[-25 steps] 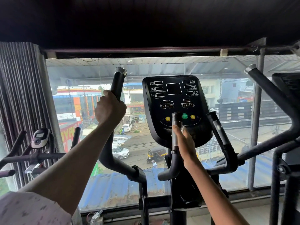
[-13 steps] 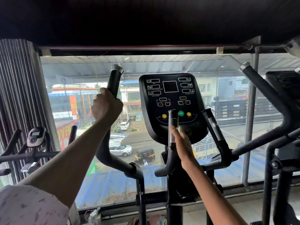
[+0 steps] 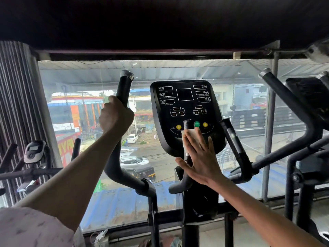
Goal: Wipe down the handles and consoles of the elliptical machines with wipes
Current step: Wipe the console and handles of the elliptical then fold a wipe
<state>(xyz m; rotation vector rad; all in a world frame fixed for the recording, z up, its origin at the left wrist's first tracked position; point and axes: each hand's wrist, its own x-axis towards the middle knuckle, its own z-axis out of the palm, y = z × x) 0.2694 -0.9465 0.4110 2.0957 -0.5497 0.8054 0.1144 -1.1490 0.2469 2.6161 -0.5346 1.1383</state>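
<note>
Left hand [image 3: 115, 116] fist-grips long handle [image 3: 124, 90]; right hand [image 3: 201, 157], fingers straight, presses wipe [image 3: 189, 134] on short handle [image 3: 187, 124]. Wipe likely thin, limp: needs palm pressure

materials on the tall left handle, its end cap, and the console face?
Tall left handle: matte black, looks like foam or rubber grip; no glare. End cap: silvery with highlights, metal or chromed plastic, can't tell. Console: glossy black plastic panel with printed white legends, faintly reflective.
</note>
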